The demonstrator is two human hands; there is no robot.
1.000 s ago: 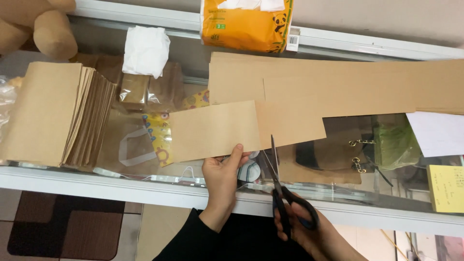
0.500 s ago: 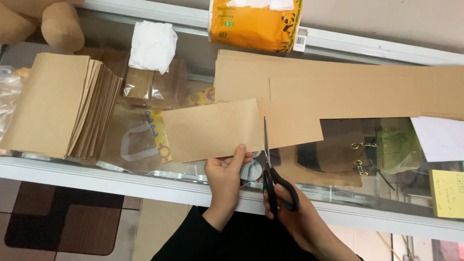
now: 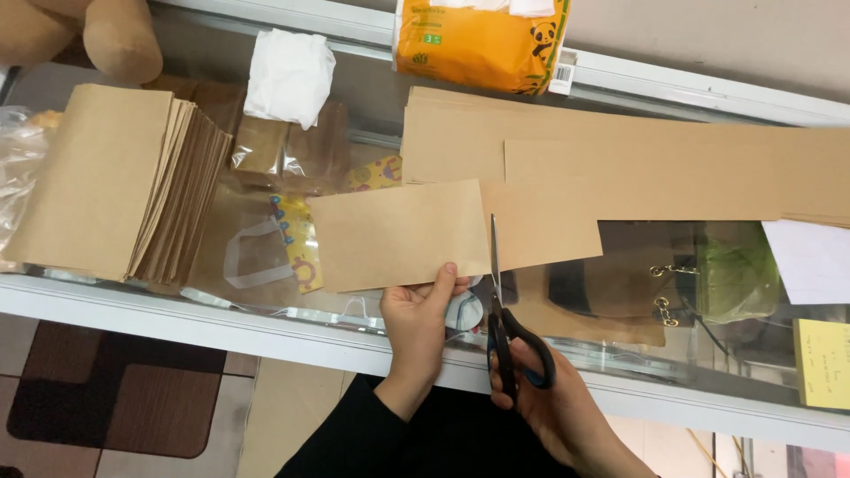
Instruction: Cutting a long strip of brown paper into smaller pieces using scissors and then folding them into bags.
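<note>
The left hand pinches the lower right corner of a brown paper piece, thumb on top and pressing down near the edge, the other fingers tucked beneath and hidden. That piece stretches away to the left of the thumb, lying flat over the glass counter.

The right hand grips black scissors, fingers curled through the handle loops. The blades are closed to a thin line and stand upright just right of the left thumb, running up along the right edge of the brown paper piece. How far the paper is parted there I cannot tell. To the right of the blades a second stretch of brown sheet continues, joined to a long brown strip further from the fingers.

Well left of the left hand sits a stack of brown paper pieces, fanned at its right side. Beyond the fingers, at the counter's far side, lie a white crumpled tissue and an orange tissue pack. Far right of the right hand is a yellow notepad
</note>
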